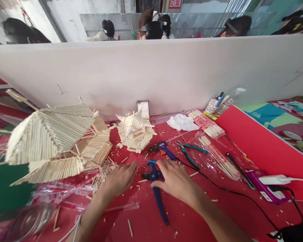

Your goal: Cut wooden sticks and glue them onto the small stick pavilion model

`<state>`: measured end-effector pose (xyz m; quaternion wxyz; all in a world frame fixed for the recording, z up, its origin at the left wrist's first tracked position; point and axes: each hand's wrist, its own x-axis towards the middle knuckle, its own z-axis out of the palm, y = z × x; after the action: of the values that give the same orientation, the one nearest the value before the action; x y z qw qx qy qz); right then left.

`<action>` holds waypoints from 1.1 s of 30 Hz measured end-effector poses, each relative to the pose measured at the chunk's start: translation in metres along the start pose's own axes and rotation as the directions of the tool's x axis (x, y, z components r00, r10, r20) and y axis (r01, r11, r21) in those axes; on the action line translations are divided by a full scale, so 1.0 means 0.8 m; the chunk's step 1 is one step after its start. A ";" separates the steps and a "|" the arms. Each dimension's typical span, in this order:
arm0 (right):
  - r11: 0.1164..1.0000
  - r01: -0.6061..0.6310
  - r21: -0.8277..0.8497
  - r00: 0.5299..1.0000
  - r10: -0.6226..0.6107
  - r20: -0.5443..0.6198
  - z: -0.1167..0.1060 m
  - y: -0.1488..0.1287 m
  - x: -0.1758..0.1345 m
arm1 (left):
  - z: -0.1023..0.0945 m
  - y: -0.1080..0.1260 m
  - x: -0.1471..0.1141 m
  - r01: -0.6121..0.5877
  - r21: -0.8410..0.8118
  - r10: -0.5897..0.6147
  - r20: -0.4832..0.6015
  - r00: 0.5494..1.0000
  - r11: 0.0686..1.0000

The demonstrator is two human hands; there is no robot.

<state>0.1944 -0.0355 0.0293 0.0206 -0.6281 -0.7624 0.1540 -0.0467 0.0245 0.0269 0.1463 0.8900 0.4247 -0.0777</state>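
Observation:
My left hand (122,178) hovers over the red table, its fingers drawn together and pointing right; whatever they may hold is hidden. A blue hand cutter (158,198) lies in the middle. My right hand (175,179) is over its head and upper handle, thumb and forefinger apart. Just beyond are a blue glue gun (168,150) and green-handled pliers (192,151). A small pagoda-like model of thin wooden sticks (136,132) stands behind my hands. To the left is a larger stick-built model with sloping roofs (55,131).
A pale partition (151,70) rises behind the table, with several people beyond it. Packs of wooden sticks (219,158), a white tissue wad (183,122), a pen holder (213,105) and a purple power strip (266,186) are at right. Cut stick bits and plastic wrappers (63,190) litter the table.

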 end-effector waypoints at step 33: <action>0.802 0.131 0.583 0.966 -0.235 0.107 -0.048 0.065 -0.019 | -0.005 0.022 0.006 0.036 -0.998 0.009 0.035 0.999 -0.052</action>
<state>0.2560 -0.0336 0.0548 0.1561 -0.5002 -0.7371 0.4267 -0.0301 0.0188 0.0329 0.7519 0.5013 0.3552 0.2393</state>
